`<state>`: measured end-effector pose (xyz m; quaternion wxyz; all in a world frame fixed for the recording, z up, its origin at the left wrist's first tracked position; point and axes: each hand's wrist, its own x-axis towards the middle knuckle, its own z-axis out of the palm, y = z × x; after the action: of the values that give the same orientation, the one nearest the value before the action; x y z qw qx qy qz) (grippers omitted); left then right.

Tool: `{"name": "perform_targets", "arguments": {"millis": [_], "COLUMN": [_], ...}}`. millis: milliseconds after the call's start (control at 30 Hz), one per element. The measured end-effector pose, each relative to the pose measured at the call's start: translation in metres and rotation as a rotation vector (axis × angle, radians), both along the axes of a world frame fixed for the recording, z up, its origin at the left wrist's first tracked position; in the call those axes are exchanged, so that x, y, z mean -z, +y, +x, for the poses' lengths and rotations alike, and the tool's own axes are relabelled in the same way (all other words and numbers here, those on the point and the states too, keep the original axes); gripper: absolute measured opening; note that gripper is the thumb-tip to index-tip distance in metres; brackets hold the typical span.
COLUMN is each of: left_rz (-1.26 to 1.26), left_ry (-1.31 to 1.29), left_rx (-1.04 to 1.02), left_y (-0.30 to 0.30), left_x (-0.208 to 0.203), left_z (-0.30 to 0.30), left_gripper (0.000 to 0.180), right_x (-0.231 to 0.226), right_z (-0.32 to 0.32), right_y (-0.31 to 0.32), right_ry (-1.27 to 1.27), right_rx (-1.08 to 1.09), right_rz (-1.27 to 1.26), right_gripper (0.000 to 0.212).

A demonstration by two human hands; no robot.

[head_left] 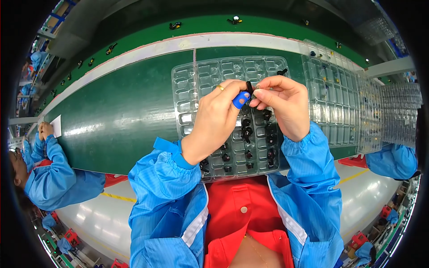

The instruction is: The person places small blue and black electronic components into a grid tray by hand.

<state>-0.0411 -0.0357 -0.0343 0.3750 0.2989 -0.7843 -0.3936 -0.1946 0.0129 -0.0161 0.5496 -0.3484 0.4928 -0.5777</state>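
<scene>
Above a clear plastic tray (pixel 184 94) my two hands meet, fingertips close together. My left hand (pixel 219 111), with a blue finger cot on its thumb and a ring, pinches a small black part (pixel 249 86) that stands up between the fingers. The fingertips of my right hand (pixel 286 100) are pinched together beside that part; what lies between them is too small to make out. Several small black parts (pixel 246 130) sit in the tray's near pockets, below my hands. One more black part (pixel 282 72) lies at the tray's far right.
Clear trays (pixel 333 94) with small parts stand to the right, beside a taller stack of trays (pixel 400 114). Beyond the white rail (pixel 178 43), a green belt (pixel 205 26) carries scattered small parts. A co-worker in a blue jacket (pixel 56 174) sits left, near a white sheet (pixel 56 126).
</scene>
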Motion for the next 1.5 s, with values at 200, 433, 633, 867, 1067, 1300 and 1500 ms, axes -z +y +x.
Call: {"name": "perform_targets", "arguments": {"millis": [200,433,633,867,1067,1300,1500], "left_rz": [-0.06,0.058,0.624,0.684,0.521,0.728,0.01], "left_ry": [0.001,0.027,0.223,0.296,0.188,0.28,-0.064], "left_rx": [0.006,0.049,0.133,0.158,0.142,0.22,0.031], "left_y": [0.0,-0.001,0.001,-0.002,-0.002,-0.003,-0.006], "left_x": [0.001,0.001,0.0,0.004,0.004,0.004,0.002], "left_z": [-0.002,-0.001,-0.003,-0.002,-0.001,0.0,0.001], "left_gripper": [0.012,0.013,0.015,0.021,0.021,0.024,0.012], "right_x": [0.004,0.007,0.001,0.003,0.001,0.002,0.003], "right_z": [-0.003,-0.008,0.002,0.005,0.005,0.002,0.003], "right_y": [0.0,-0.004,-0.002,-0.001,-0.002,-0.001,0.0], "right_ry": [-0.076,-0.206,0.02,0.862,0.707,0.667,0.27], "right_rx": [-0.028,-0.119,-0.038,0.064,0.035,-0.011,0.02], "right_rz": [0.056,0.093,0.006,-0.438,-0.36,-0.398,-0.113], "right_gripper": [0.016,0.023,0.023,0.033,0.033,0.016,0.011]}}
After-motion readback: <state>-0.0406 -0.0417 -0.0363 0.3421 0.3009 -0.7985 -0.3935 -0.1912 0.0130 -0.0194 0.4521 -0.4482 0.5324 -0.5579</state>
